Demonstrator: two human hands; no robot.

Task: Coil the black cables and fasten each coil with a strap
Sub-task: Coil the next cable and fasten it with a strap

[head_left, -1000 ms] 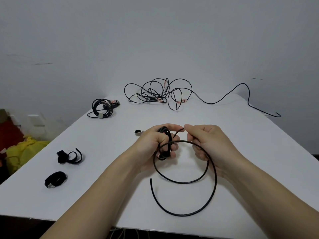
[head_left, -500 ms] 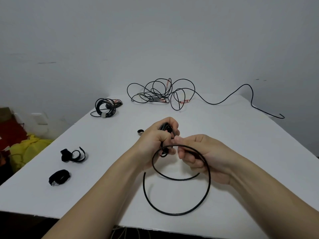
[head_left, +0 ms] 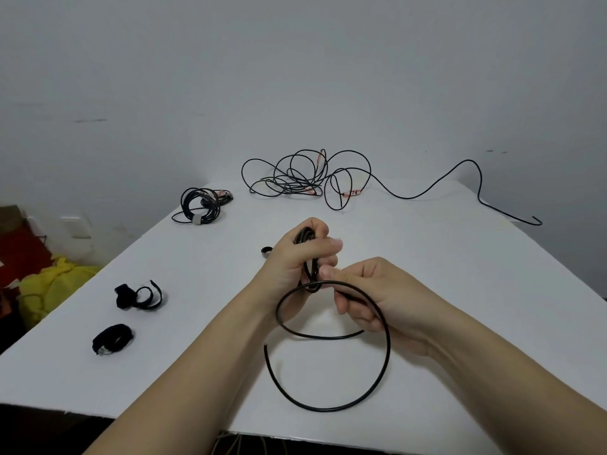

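Left hand [head_left: 292, 261] fingers clenched round coil [head_left: 306, 236]. Right hand [head_left: 377, 300] pinches cable [head_left: 328, 282] just below coil; loose tail [head_left: 389, 353] hangs in two loops under coil. Match next turn to coil size, lay flat, don't let tail twist.

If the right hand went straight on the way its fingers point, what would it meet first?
The right hand points left, so it would almost at once meet the black cable coil gripped in the left hand, likely touching those fingers too. Depth looks level, but one view cannot confirm.
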